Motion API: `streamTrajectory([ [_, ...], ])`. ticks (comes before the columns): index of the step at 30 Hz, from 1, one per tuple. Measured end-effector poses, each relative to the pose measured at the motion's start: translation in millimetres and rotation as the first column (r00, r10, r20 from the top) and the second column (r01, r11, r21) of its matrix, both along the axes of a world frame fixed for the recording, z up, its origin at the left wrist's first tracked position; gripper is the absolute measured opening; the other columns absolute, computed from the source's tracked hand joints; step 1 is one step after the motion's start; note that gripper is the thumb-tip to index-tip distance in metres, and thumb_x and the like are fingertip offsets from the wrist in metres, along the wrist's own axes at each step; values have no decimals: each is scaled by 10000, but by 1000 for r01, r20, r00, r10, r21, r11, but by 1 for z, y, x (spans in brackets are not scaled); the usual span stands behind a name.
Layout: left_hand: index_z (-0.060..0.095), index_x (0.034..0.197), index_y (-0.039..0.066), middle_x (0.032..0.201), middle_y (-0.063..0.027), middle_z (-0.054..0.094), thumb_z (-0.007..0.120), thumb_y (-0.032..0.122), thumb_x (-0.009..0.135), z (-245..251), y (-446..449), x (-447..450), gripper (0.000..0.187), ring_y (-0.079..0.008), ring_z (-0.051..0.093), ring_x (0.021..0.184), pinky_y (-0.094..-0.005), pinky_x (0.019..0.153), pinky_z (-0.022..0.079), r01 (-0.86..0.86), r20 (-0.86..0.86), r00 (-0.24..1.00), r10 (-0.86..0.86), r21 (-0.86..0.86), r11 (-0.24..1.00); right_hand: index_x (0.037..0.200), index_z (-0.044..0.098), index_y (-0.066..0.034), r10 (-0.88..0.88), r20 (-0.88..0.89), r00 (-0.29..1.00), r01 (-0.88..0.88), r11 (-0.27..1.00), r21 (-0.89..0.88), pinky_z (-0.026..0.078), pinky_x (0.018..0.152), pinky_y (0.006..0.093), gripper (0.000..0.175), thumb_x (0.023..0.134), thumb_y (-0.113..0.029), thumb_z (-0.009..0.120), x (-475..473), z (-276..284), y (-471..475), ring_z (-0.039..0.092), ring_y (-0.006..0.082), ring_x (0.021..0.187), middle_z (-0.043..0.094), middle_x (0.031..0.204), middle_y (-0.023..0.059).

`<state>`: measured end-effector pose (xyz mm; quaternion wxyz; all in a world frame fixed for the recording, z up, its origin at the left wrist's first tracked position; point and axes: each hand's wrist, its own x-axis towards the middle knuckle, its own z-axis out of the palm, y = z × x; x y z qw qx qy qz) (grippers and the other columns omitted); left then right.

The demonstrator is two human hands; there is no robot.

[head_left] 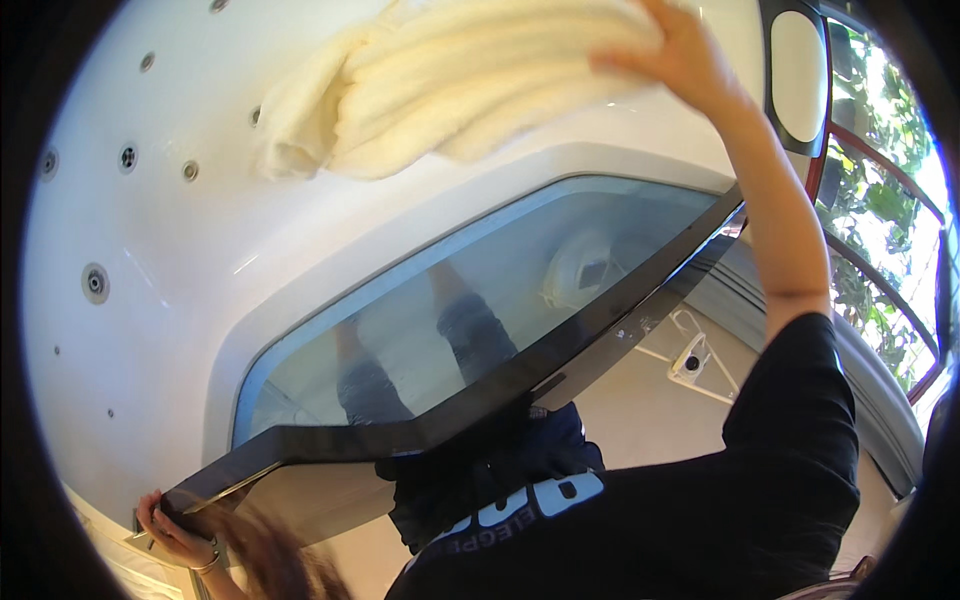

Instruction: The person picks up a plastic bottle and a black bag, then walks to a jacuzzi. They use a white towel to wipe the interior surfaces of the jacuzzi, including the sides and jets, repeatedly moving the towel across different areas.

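A pale yellow towel (480,82), creased and blurred, spreads over the inside of a white bathtub (172,232) at the top of the view. My right hand (694,64) reaches across to the towel's right end, thumb spread over it. Its other fingers run up to the picture's edge, so their grip is unclear. At the lower left, my left hand (176,536) curls its fingers over the end of the tub's dark rim (345,444). Between rim and tub wall lies a clear window panel (405,337), with my legs seen through it.
Several round metal jets (95,283) dot the tub wall. A pale oval headrest (796,75) sits at the upper right, beside a red-framed window (885,187) with leaves outside. A white wire-like stand with a dark round part (691,364) is on the beige floor (637,427).
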<state>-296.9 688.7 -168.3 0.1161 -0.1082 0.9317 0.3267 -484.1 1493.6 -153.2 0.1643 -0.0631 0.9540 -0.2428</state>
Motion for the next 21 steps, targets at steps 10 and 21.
streamTrajectory([
  [10,520,1254,-35,1153,-127,573,380,238,1070,-6,7,4,358,-228,540,1110,-366,1030,400,-152,-74,987,145,-94,984,1233,558,49,19,818,576,-617,666,419,484,958,422,477,863,-235,656,214,-219,200,522,399,1178,589,1226,245],
  [21,549,1168,-55,1069,-167,602,388,159,1029,6,44,-8,302,-267,585,1003,-381,956,443,11,-113,993,-37,-228,974,1260,466,69,-312,709,632,16,921,390,462,949,521,538,857,-273,569,227,-322,36,606,438,1088,602,1177,330],
])
